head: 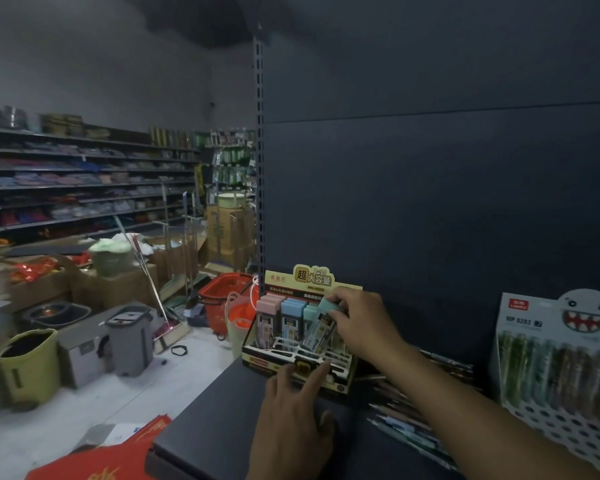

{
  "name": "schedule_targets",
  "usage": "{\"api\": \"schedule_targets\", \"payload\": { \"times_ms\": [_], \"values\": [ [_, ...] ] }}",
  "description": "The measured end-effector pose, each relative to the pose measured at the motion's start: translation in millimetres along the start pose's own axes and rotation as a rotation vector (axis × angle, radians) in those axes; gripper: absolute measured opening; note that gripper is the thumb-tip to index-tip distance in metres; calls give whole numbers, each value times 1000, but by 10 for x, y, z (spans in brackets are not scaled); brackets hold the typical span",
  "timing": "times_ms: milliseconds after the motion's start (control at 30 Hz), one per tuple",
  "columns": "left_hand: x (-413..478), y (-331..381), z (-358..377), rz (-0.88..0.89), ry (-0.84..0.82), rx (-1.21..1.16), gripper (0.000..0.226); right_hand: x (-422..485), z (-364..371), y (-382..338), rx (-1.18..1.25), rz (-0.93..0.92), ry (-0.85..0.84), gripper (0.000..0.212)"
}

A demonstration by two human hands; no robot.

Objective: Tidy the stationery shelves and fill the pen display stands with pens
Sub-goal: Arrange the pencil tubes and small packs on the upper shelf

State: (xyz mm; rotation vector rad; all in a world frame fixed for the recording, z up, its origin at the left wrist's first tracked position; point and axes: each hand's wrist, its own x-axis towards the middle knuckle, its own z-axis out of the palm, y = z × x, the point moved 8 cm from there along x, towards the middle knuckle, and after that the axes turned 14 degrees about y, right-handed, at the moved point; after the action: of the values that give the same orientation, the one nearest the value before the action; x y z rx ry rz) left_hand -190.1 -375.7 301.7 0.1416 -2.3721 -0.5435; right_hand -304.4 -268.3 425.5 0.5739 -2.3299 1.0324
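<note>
Your right hand (357,320) pinches a teal-capped pack (321,327), pens or refills, the blur won't say, tilted over the display stand (257,358) on the shelf (215,410). Your left hand (291,410) lies spread, fingertips on the stand's front edge. Pink, blue and teal packs fill the back row; the front slots gape empty. Loose pens (406,431) lie scattered just beside it, while the monster-faced stand (541,420) looks well stocked. Early going, I'd say.

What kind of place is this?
Most likely a shop. Long goods shelves stand on the left, a red shopping basket sits on the floor, and the right hand pinches a teal-capped pack over a cardboard display stand.
</note>
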Motion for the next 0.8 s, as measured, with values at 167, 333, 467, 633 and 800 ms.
{"api": "schedule_targets", "payload": {
  "times_ms": [167, 333, 467, 633, 800],
  "values": [
    [-5, -3, 5, 0, -2, 6, 87, 69, 85, -146, -88, -79, -41, 28],
    [7, -4, 18, -6, -25, 3, 87, 100, 143, -311, -182, -144, -63, 34],
    [10, -7, 22, 4, -19, 6, 89, 150, 143, -337, -207, -127, -75, 33],
    [4, -5, 27, 11, -25, 5, 88, 163, 167, -408, -284, -173, -89, 26],
    [2, -4, 5, 15, -19, 4, 89, 76, 394, -457, -355, -227, -176, 29]
  ]
}}
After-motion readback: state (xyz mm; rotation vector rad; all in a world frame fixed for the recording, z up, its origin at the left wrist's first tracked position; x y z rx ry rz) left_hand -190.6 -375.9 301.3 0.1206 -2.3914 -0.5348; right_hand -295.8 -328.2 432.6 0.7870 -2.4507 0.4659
